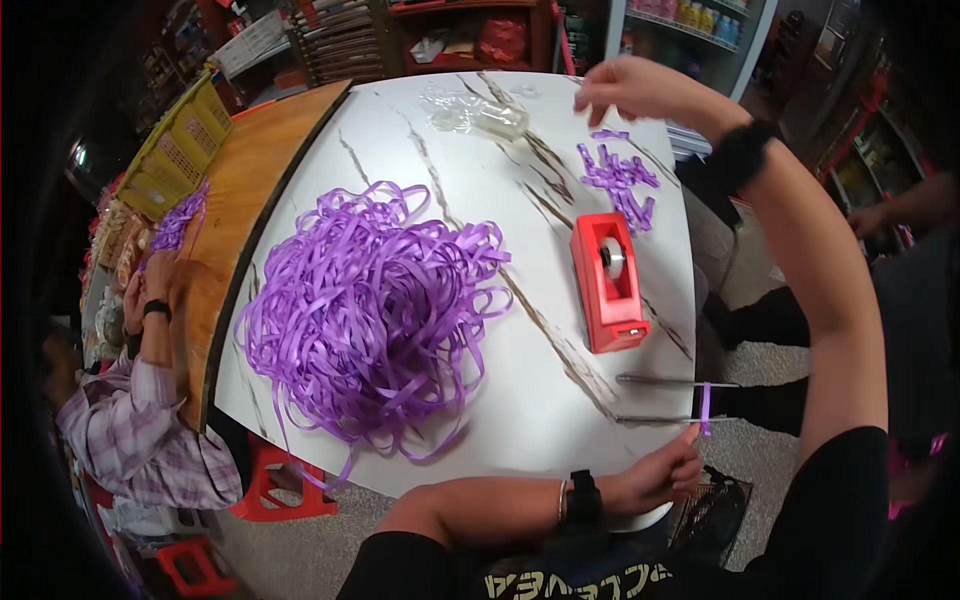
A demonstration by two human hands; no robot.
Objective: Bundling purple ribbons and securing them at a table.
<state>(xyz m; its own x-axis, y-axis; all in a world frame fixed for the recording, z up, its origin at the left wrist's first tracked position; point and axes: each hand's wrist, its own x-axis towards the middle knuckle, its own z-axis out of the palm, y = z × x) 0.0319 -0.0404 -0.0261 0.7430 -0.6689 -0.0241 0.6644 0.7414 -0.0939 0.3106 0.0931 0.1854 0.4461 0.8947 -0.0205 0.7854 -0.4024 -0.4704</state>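
My left hand (662,470) is at the table's near right edge, most fingers curled and nothing visible in them. Its forefinger reaches toward a short purple ribbon strip (707,408) that crosses two thin metal rods (665,420) jutting past the edge. Over the far right of the table hangs my right hand (625,85), slightly blurred, its fingers apart and pointing down. Just below it lies a small pile of short purple ribbon pieces (618,178). Between my hands stands a red tape dispenser (600,300) with a roll in it. A large tangled heap of purple ribbon (370,310) covers the table's left half.
A clear plastic bag with a roll-like shape (490,115) lies at the far edge. On the left, a person in a plaid sleeve (150,410) handles purple ribbon at a wooden table (235,180) holding a yellow basket (180,150). Another person's arm (905,205) shows at right.
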